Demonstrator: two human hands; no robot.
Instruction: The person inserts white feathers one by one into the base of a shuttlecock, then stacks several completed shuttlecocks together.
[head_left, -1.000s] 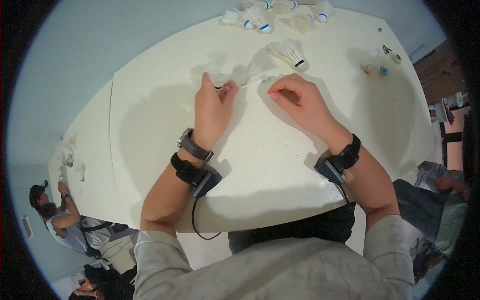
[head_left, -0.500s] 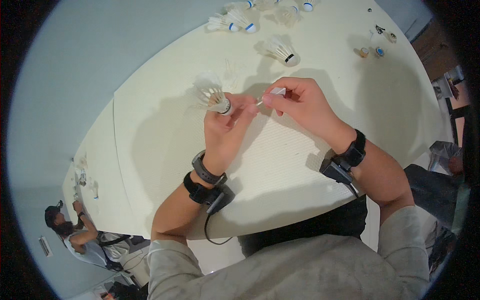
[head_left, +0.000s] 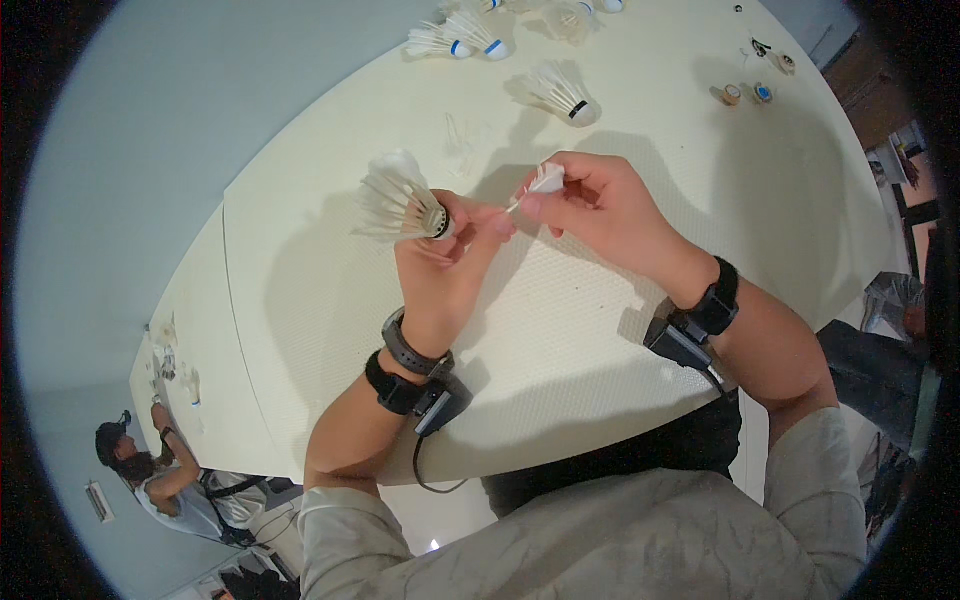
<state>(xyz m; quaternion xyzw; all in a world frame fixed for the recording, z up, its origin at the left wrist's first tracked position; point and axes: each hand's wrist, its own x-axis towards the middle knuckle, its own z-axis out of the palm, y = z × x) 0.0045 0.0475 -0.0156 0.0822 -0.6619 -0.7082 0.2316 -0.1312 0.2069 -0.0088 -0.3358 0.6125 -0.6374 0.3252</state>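
My left hand (head_left: 440, 275) is closed round the base of a white feather shuttlecock (head_left: 398, 197), whose feathered skirt points up and to the left. A dark band shows near its base. Just to the right, my right hand (head_left: 610, 210) is closed in a pinch on a single white feather (head_left: 547, 180). The feather's thin quill slants down to the left thumb and fingertips, which touch or pinch its end. Fingers cover part of the quill and the shuttlecock's base.
A shuttlecock with a black band (head_left: 555, 92) lies beyond my hands. Several with blue bands (head_left: 478, 36) are grouped at the far edge. Small round pieces, one tan (head_left: 732, 95) and one blue (head_left: 762, 93), lie far right. A person (head_left: 165, 475) sits at far left.
The shuttlecock in my left hand has shifted slightly left and turned, showing more of its skirt. In my right hand the feather has rotated, so its white vane faces up more.
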